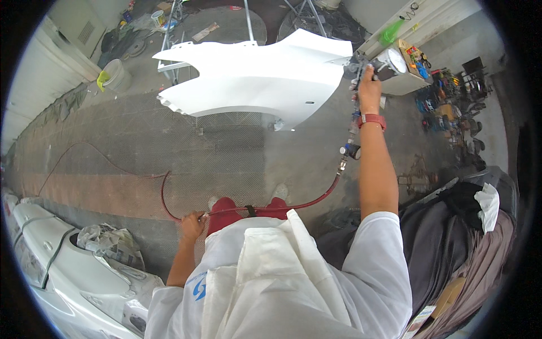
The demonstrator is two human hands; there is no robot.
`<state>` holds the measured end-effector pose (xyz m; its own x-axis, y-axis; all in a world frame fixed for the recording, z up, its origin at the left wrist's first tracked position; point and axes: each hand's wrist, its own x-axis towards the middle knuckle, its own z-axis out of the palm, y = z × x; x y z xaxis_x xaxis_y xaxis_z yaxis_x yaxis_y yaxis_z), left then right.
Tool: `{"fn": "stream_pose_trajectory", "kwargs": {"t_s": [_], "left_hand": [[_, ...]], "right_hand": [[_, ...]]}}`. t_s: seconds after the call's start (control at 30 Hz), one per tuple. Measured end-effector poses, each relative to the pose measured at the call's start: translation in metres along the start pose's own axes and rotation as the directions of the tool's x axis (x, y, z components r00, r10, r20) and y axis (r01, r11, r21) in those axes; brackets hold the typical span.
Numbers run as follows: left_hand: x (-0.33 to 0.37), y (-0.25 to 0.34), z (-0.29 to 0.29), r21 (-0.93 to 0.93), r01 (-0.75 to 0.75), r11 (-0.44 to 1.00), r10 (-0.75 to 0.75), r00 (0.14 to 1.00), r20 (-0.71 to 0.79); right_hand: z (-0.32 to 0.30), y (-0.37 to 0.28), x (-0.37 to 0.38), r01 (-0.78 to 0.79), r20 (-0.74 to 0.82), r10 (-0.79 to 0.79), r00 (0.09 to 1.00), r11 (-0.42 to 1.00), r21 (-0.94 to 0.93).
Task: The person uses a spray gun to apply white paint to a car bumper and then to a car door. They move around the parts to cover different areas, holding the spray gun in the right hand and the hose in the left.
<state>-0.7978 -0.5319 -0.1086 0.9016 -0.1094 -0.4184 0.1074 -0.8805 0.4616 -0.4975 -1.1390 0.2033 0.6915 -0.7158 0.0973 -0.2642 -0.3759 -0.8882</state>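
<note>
Head view: a spray gun (377, 63) is gripped at upper right by the right hand (369, 85), fingers wrapped around its handle, beside the white fender (265, 76) at upper centre, while the red hose (271, 208) is pinched by the left hand (192, 225) at lower left.

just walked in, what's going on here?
A person in a white coverall stands over a white car fender propped on a metal stand. The right hand holds a spray gun up at the fender's right end. The left hand grips the red air hose, which runs across the body to the gun. Another white body panel lies at lower left.
</note>
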Motion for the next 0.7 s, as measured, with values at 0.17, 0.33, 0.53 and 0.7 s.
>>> {"fn": "stream_pose_trajectory", "kwargs": {"t_s": [0.17, 0.33, 0.53, 0.7], "left_hand": [[0.011, 0.086, 0.041, -0.074, 0.048, 0.996, -0.05, 0.998, -0.032], [0.007, 0.148, 0.061, -0.015, 0.077, 0.997, -0.078, 0.997, -0.027], [-0.009, 0.156, 0.063, -0.011, 0.151, 0.989, -0.151, 0.988, -0.037], [-0.004, 0.138, 0.065, -0.015, 0.143, 0.99, -0.143, 0.989, -0.023]], "right_hand": [[-0.051, 0.015, 0.069, 0.052, 0.047, -0.052, 0.998, 0.999, -0.005], [-0.041, -0.014, 0.067, 0.05, 0.293, -0.051, 0.955, 0.999, 0.011], [0.023, -0.063, 0.022, 0.057, 0.55, -0.152, 0.821, 0.981, 0.186], [0.038, -0.071, 0.035, -0.074, 0.584, -0.141, 0.799, 0.942, 0.329]]}}
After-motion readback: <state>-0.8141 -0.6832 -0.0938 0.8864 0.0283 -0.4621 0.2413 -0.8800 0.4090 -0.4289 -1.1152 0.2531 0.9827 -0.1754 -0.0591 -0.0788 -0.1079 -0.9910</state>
